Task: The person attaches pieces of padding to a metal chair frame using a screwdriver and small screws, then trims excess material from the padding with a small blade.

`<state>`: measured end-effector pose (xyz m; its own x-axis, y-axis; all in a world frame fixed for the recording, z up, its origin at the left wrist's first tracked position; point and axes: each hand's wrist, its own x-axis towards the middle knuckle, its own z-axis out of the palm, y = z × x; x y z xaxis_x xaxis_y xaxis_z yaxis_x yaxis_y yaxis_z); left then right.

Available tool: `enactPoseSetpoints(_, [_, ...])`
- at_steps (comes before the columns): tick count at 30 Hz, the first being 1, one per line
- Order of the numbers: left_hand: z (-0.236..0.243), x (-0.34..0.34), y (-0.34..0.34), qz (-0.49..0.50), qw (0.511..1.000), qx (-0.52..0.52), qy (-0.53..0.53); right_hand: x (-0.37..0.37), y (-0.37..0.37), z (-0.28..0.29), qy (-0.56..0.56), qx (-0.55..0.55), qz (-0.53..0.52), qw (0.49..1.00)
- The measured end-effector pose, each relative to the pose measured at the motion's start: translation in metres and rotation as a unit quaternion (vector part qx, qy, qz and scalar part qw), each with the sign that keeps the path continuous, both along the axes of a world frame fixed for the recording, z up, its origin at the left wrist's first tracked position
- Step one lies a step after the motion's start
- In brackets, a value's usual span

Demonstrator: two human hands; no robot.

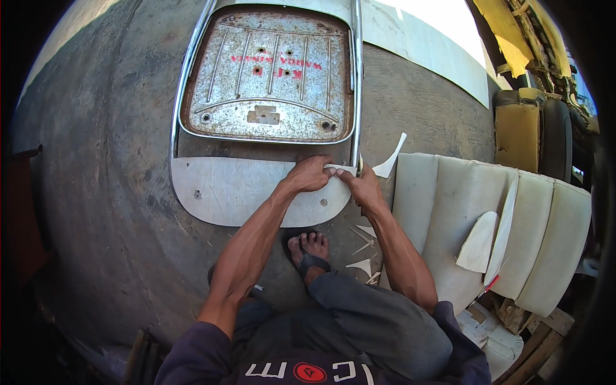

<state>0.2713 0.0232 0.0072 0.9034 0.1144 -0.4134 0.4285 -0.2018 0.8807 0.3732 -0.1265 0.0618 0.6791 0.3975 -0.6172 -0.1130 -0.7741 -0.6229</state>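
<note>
In the head view, I'm looking down on a scuffed grey floor, sunlight glaring at the far right. A rusty seat pan is lying far; a padded white cushion is crowding the right, near scattered offcuts. The pale board is lying between pan and sandalled foot; my left hand is pinching its far right edge, my right hand gripping a half-hidden metal tool

You wear a dark shirt, sleeves ending above bare forearms. Front print: white lettering, red disc. Trousers: grey. Your sandal: dark, broad strap across the foot.
</note>
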Motion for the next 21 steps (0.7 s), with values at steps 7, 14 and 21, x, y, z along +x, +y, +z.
enactPoseSetpoints(7, [-0.004, 0.000, 0.000, -0.004, 1.000, -0.024, 0.002, -0.005, 0.007, 0.013, -0.003, -0.032, -0.010, 0.999])
enactPoseSetpoints(14, [-0.004, -0.014, 0.002, 0.084, 0.985, -0.106, -0.106, -0.022, 0.000, 0.025, -0.074, -0.056, -0.032, 0.995])
enactPoseSetpoints(21, [-0.004, -0.014, 0.002, 0.067, 0.989, -0.099, -0.089, -0.045, -0.012, 0.048, -0.211, -0.044, 0.049, 0.975])
